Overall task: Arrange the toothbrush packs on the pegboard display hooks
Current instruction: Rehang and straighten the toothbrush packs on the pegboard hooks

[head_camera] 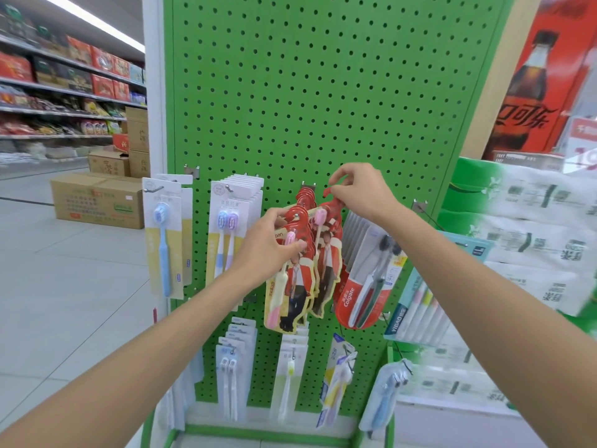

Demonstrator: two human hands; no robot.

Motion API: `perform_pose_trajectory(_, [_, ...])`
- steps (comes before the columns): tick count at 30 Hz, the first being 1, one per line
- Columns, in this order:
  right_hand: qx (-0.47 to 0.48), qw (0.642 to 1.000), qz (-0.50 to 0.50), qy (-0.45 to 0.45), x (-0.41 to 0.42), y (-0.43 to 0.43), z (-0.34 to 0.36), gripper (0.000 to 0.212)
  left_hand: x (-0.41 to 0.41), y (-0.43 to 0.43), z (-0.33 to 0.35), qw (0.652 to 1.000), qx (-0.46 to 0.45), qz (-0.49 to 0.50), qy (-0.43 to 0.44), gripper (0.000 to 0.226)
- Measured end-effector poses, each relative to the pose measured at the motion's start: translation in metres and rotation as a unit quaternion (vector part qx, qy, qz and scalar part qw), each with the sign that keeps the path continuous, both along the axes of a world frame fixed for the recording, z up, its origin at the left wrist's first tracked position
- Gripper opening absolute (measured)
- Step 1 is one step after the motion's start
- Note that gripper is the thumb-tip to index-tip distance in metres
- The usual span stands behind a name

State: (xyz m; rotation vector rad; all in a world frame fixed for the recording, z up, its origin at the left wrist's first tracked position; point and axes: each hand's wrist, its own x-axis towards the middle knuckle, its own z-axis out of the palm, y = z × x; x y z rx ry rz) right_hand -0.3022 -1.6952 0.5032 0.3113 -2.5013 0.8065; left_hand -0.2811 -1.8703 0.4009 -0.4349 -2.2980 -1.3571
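Two bare forearms reach in from 7 and 4 o'clock toward a shop display. The left hand point(265, 244), near the middle of the view, grips a fanned bunch of red packs point(298, 286). Its fingers curl round the left edge and the thumb presses on the front, just beside a pink brush head. The bunch tilts, with its lower end swung toward 6 o'clock. The right hand point(358, 189), at 1 o'clock from the left, pinches a red tab point(330, 191) at the top of a rear pack between thumb and forefinger, the other fingers curled. The tab is just at 3 o'clock of a hook point(306, 185). Whether the tab is on the hook cannot be told.

At 3 o'clock of the bunch hangs a Colgate pack point(358, 299), tilted. At 9 o'clock hang a twin pack point(226, 234) and, further left, a blue brush pack point(163, 240). Lower packs point(290, 367) hang at 6 o'clock. All sit on the green pegboard point(307, 92), whose upper half is bare.

Wrapped tissue bundles point(533, 237) stack at 3 o'clock, blurred. Beyond them, at 1 o'clock, stands a cola poster point(542, 76). Far off at 9 o'clock lie cardboard boxes point(97, 202) on the floor, with stocked shelves point(64, 79) behind at 10 o'clock.
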Motion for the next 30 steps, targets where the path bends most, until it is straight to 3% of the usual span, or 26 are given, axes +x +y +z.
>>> perform_pose_trajectory(6, [-0.021, 0.997, -0.021, 0.076, 0.022, 0.003, -0.008, 0.016, 0.001, 0.001, 0.003, 1.0, -0.008, 0.013, -0.007, 0.061])
perform_pose_trajectory(13, [-0.014, 0.992, 0.004, 0.126, 0.055, 0.003, -0.033, 0.021, 0.011, 0.003, -0.006, 0.997, -0.023, 0.066, 0.025, 0.087])
perform_pose_trajectory(15, [0.002, 0.99, 0.004, 0.144, 0.063, 0.003, -0.044, 0.023, 0.018, 0.003, -0.01, 0.994, -0.01, 0.09, 0.057, 0.075])
perform_pose_trajectory(18, [0.0, 0.987, 0.009, 0.159, 0.074, 0.002, -0.058, 0.028, 0.036, 0.004, -0.016, 0.984, 0.014, 0.13, 0.121, 0.04])
perform_pose_trajectory(21, [-0.023, 0.989, 0.024, 0.144, 0.084, -0.003, -0.073, 0.026, 0.049, 0.006, -0.029, 0.993, 0.056, 0.05, 0.09, 0.015])
perform_pose_trajectory(27, [-0.1, 0.99, 0.058, 0.086, 0.09, -0.017, -0.126, 0.022, 0.056, 0.005, -0.081, 0.998, 0.044, -0.036, 0.0, 0.028])
perform_pose_trajectory(30, [-0.148, 0.984, 0.065, 0.069, 0.093, -0.022, -0.155, 0.021, 0.055, -0.001, -0.106, 0.99, 0.09, -0.087, -0.067, 0.017])
